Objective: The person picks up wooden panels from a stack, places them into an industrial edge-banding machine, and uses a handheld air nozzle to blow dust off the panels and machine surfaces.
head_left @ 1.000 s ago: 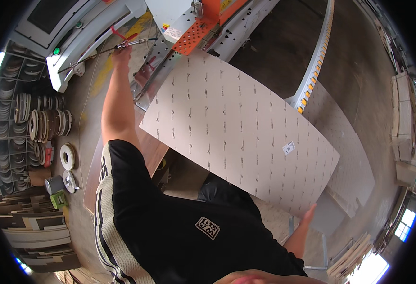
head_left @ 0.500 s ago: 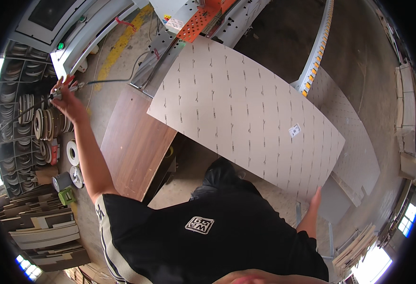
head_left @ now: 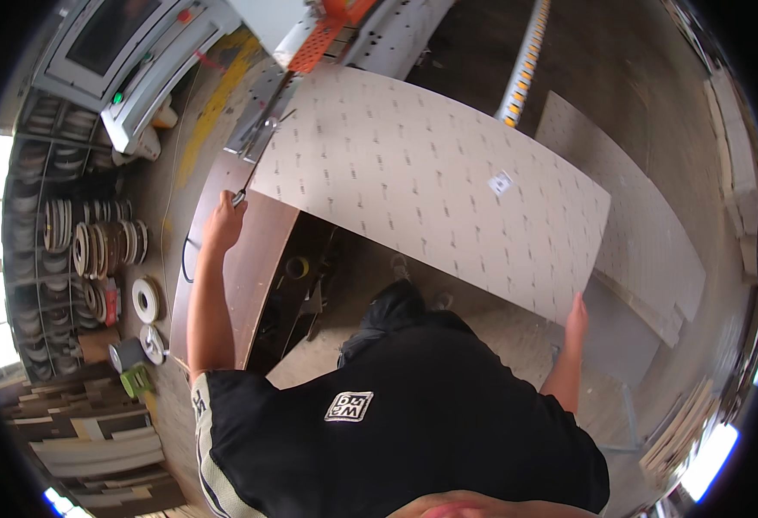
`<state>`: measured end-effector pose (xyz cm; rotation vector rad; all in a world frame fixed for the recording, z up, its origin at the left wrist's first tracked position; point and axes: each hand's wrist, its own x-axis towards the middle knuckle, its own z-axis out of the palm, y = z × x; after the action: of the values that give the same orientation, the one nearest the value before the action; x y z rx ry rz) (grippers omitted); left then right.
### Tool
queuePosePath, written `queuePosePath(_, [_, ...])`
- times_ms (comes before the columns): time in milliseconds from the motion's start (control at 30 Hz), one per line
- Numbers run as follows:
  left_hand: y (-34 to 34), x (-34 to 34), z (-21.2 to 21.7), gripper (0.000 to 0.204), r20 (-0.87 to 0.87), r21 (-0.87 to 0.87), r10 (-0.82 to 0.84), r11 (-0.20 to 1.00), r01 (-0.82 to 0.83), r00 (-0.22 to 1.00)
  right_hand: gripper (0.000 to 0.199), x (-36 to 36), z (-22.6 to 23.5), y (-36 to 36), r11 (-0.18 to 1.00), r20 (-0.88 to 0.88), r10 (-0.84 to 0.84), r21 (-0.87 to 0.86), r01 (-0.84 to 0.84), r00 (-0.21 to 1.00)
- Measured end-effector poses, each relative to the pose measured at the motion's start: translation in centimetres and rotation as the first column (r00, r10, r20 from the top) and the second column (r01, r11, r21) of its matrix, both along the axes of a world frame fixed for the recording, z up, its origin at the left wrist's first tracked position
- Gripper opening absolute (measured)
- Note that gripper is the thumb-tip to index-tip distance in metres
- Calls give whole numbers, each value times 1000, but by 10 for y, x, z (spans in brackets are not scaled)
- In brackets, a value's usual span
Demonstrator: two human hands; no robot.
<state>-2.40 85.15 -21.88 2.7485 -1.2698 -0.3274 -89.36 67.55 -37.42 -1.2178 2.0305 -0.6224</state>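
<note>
Against the flat, pale panel (head_left: 431, 181) rest right fingers (head_left: 578, 306), grip unclear, while left fingers (head_left: 226, 201) clamp a slender metal tool (head_left: 240, 197).

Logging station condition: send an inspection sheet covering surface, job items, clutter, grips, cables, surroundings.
Surface: brown wood-grain tabletop, overlapped in view by the panel's left corner.
Job items: pale rectangular panel with dark print, white label on top; slim metal tool with thin rod.
Clutter: yellow ring-shaped roll in the dark space below the tabletop; green boxy item at left.
Grips: left grip closed around the tool; right grip at the panel's near right corner, closure unclear.
Cables: thin black loop by the tabletop's left edge, ends untraceable.
Surroundings: light-grey machine console; stacked flat boards.
</note>
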Motion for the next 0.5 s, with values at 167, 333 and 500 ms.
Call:
queuePosePath(167, [-42,-89,-69,35,-697,-59,254,912,-407,671,59,-26,-28,6,995,104,-32,-92,42,994])
queuePosePath(333, [-96,-309,-77,35,-941,271,331,858,-436,67,64,12,15,14,975,314,-216,116,188,924])
queuePosePath(500, [-58,-439,-47,41,-601,-27,-575,708,706,554,64,12,20,20,982,382,-187,79,170,905])
